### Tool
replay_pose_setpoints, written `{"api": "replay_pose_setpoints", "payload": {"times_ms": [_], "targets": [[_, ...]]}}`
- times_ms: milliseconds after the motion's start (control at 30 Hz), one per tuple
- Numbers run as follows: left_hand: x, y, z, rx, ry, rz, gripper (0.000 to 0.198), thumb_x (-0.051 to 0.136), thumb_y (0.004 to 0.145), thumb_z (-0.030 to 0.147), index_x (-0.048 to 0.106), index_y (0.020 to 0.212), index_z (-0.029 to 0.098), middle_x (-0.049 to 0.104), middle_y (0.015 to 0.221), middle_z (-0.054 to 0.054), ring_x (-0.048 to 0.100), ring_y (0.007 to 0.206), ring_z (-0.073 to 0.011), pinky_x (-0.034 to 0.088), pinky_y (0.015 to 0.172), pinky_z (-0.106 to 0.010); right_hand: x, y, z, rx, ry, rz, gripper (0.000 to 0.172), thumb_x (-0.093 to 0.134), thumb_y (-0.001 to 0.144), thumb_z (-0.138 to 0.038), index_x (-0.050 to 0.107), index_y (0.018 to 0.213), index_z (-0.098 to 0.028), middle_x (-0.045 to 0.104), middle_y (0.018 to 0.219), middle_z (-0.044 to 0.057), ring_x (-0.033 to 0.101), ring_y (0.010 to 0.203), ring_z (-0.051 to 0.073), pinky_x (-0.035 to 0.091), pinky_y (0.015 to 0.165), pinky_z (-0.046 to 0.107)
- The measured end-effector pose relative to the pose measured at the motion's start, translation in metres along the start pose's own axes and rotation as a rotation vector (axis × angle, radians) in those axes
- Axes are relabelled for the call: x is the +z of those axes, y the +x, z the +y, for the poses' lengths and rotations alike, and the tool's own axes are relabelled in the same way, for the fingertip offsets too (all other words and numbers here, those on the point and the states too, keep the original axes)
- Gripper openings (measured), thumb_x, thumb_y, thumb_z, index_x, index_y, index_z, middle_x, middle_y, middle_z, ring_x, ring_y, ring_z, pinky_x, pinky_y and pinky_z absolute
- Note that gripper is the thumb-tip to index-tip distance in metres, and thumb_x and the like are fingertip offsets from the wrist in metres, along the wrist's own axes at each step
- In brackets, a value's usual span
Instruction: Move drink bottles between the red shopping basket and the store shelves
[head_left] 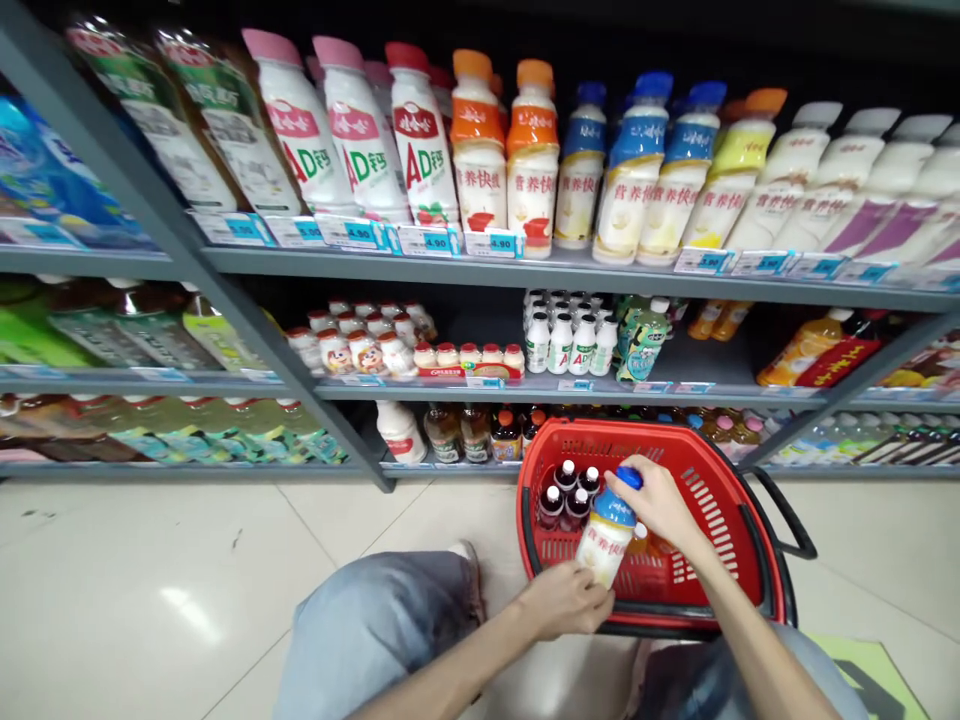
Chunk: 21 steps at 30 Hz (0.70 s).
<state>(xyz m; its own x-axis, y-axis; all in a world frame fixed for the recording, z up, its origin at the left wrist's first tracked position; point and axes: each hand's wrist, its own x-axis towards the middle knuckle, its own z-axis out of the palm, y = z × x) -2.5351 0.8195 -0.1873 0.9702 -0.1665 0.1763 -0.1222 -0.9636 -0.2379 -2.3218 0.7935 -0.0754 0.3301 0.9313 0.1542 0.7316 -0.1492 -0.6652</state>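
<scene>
A white milk drink bottle [604, 538] with a blue cap and blue neck band is tilted over a red shopping basket [551, 440]. My left hand [568, 600] is closed round its bottom end. At the top, my right hand [660, 497] has its fingers closed on the blue cap. Inside the basket stand several dark bottles [576, 505] with white caps, left of the held one. An orange drink bottle [660, 545] lies partly hidden under my right hand and wrist.
Upper shelf [420, 262] holds rows of milk drink bottles [480, 150]. Below are small white bottles [571, 340], packs of little bottles [375, 345] and a green bottle [646, 340]. The basket's black handle [780, 510] sticks out right. My bent knee [375, 620] is left of the basket.
</scene>
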Motion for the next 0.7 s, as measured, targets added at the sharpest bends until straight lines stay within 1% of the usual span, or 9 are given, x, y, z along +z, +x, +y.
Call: {"api": "replay_pose_setpoints", "payload": {"times_ms": [67,167,267,333,433,533,633,700], "targets": [[-0.004,-0.001,-0.003,0.008,-0.035,-0.011,0.015,0.052,0.099,0.016,0.064,0.108,0.016,0.069,0.083,-0.003,0.066,0.073,-0.0142,0.039,0.055,-0.03,0.001,-0.003,-0.005,-0.055,0.022,0.047,0.033,0.06,0.089,-0.055,0.062,0.081,-0.023,0.069,0.083,0.005,0.066,0.077,0.026,0.049,0.074,0.038],[-0.015,0.009,0.0,0.025,-0.139,-0.051,0.006,0.06,0.093,0.017,0.065,0.095,0.017,0.071,0.083,-0.002,0.068,0.07,-0.0159,0.036,0.048,-0.032,0.001,-0.007,-0.011,-0.118,0.023,0.16,0.032,0.065,0.086,-0.055,0.063,0.079,-0.024,0.068,0.081,0.005,0.066,0.075,0.027,0.051,0.072,0.039],[-0.022,0.026,0.008,0.055,-0.242,-0.086,0.004,0.067,0.088,0.021,0.068,0.091,0.02,0.073,0.082,0.001,0.069,0.066,-0.0163,0.033,0.041,-0.032,-0.007,-0.01,-0.018,-0.144,-0.007,0.334,0.031,0.066,0.086,-0.056,0.064,0.08,-0.026,0.068,0.08,0.005,0.067,0.074,0.027,0.053,0.072,0.041],[-0.023,0.038,0.012,0.069,-0.272,-0.137,0.006,0.067,0.088,0.025,0.071,0.086,0.022,0.075,0.082,0.001,0.069,0.066,-0.017,0.036,0.041,-0.032,-0.02,-0.007,-0.027,-0.171,-0.046,0.452,0.03,0.066,0.086,-0.056,0.065,0.081,-0.026,0.067,0.081,0.004,0.067,0.075,0.027,0.054,0.073,0.041],[-0.023,0.053,0.013,0.075,-0.278,-0.22,0.011,0.066,0.089,0.027,0.074,0.085,0.021,0.077,0.085,0.0,0.071,0.071,-0.0188,0.044,0.049,-0.031,-0.051,0.003,-0.051,-0.295,-0.137,0.593,0.027,0.068,0.085,-0.052,0.066,0.085,-0.025,0.066,0.081,0.004,0.066,0.074,0.025,0.053,0.071,0.039],[-0.024,0.064,0.009,0.049,-0.272,-0.274,0.013,0.065,0.088,0.026,0.075,0.095,0.021,0.078,0.09,-0.002,0.073,0.076,-0.021,0.05,0.056,-0.033,-0.09,0.018,-0.084,-0.45,-0.237,0.739,0.026,0.072,0.085,-0.047,0.067,0.089,-0.023,0.066,0.082,0.004,0.064,0.072,0.022,0.051,0.069,0.036],[-0.024,0.071,0.007,-0.016,-0.276,-0.33,0.019,0.065,0.088,0.029,0.074,0.101,0.02,0.078,0.096,-0.006,0.074,0.086,-0.0246,0.055,0.067,-0.036,-0.129,0.034,-0.118,-0.548,-0.327,0.9,0.028,0.074,0.083,-0.046,0.068,0.089,-0.02,0.066,0.08,0.003,0.063,0.068,0.02,0.049,0.066,0.033],[-0.024,0.072,0.005,-0.092,-0.299,-0.423,0.028,0.068,0.085,0.034,0.073,0.107,0.018,0.077,0.103,-0.011,0.074,0.094,-0.0277,0.057,0.076,-0.038,-0.15,0.044,-0.14,-0.604,-0.378,0.986,0.028,0.074,0.084,-0.047,0.067,0.087,-0.02,0.066,0.079,0.004,0.062,0.069,0.02,0.049,0.066,0.033]]}}
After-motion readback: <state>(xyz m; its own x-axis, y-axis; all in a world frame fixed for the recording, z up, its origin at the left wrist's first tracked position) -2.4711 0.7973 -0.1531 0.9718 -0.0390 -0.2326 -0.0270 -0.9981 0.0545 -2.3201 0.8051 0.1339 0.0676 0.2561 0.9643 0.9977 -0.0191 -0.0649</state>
